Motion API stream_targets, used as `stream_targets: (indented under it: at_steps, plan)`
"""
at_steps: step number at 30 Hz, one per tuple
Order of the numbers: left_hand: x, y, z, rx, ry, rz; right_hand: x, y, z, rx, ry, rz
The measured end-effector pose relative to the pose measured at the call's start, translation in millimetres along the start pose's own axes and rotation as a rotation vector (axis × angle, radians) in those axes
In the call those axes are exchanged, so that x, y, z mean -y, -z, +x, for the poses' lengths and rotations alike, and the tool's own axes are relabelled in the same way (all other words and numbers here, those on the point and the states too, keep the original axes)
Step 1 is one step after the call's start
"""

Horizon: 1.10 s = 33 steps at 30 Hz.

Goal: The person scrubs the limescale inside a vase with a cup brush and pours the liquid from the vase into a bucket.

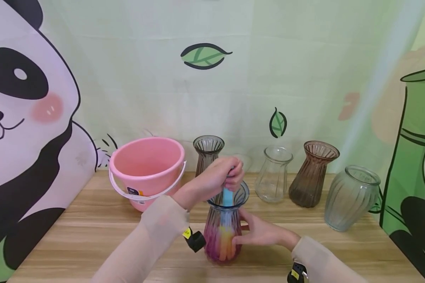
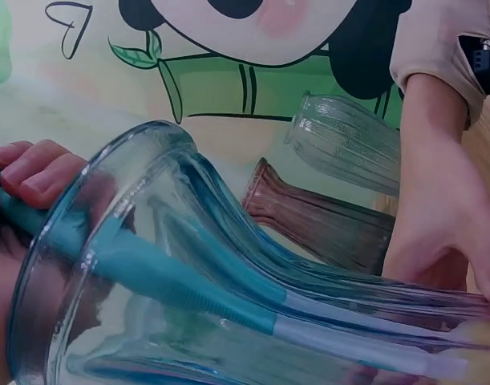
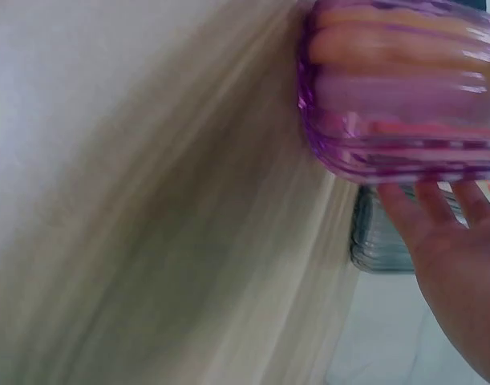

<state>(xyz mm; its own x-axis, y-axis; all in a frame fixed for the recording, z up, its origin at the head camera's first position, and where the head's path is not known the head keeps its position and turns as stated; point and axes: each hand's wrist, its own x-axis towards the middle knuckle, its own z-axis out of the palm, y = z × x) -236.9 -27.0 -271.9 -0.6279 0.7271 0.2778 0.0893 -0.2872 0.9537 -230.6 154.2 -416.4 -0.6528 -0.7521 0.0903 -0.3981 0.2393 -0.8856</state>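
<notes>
A ribbed glass vase (image 1: 212, 239), blue at the flared rim and purple toward the base, stands upright over the front of the table. My left hand (image 1: 224, 175) grips the teal handle of a bottle brush (image 1: 228, 198) from above, just over the vase's mouth. Its pale shaft runs down inside, and the yellowish sponge head shows through the glass near the bottom. From the right side, my right hand (image 1: 260, 230) holds the vase's lower body, thumb in front and fingers behind. In the right wrist view those fingers touch the purple glass (image 3: 389, 104).
A pink bucket (image 1: 146, 177) with a white handle stands back left. Behind my left hand is a grey glass vase (image 1: 208, 147). Toward the right stand a clear vase (image 1: 272, 177), a brown vase (image 1: 311, 177) and a pale blue-green vase (image 1: 350, 200). A printed cloth (image 1: 145, 78) hangs behind.
</notes>
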Motion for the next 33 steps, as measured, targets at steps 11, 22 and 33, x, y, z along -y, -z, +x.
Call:
stream_targets:
  at_steps: [11,22,33]
  plan:
    - [1.4,-3.0,0.1,0.033,0.012,0.038,2.3,8.6,-1.0,0.064,-0.036,0.019]
    - [-44.4,-13.4,0.0,-0.054,-0.123,-0.029,1.4,4.7,-1.2,0.024,-0.028,-0.065]
    - [-78.1,-16.5,0.6,-0.099,-0.227,-0.054,1.4,1.3,-1.3,-0.007,-0.064,-0.030]
